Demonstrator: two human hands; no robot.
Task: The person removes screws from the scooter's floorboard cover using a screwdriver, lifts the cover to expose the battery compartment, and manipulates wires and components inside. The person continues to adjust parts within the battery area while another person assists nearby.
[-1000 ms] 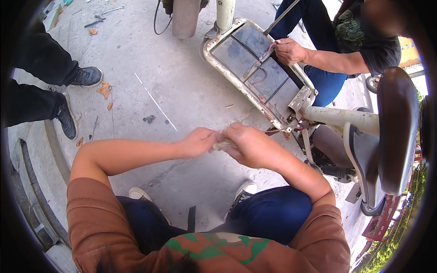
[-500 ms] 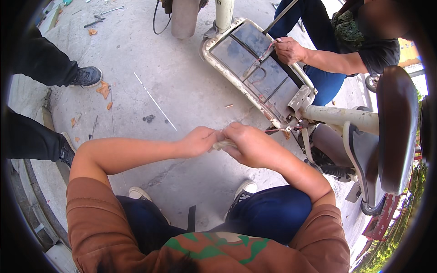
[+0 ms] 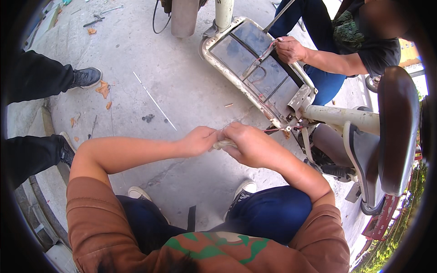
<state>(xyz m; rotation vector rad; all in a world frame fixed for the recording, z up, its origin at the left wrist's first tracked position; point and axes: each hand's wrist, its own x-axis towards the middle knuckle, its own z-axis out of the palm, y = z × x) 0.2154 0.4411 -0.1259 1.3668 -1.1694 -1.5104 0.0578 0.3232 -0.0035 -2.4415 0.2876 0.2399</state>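
In front of my knees my two hands meet, fingertips touching. My left hand (image 3: 199, 141) is closed in a pinch; whatever it grips is hidden between the fingers. My right hand (image 3: 248, 144) is closed round a pale, whitish soft-looking piece (image 3: 224, 144), which shows below its fingers; its kind cannot be made out. Just beyond my right hand, a thin red wire (image 3: 272, 130) runs to the scooter's cream metal frame (image 3: 246, 98). Across the frame, a co-worker's hand (image 3: 290, 50) pinches reddish wires (image 3: 268, 51) over the dark panels set in it.
The scooter's dark seat (image 3: 398, 129) rises at the right. A white thin rod (image 3: 154, 101) lies on the concrete floor (image 3: 182, 82), near small dark bits (image 3: 148, 118) and dry leaves (image 3: 104, 89). Another person's shoes (image 3: 86, 77) stand at the left. Tools (image 3: 94, 21) lie far left.
The legs of the person at the left have shifted slightly. My hands and the co-worker's hand stay in nearly the same place.
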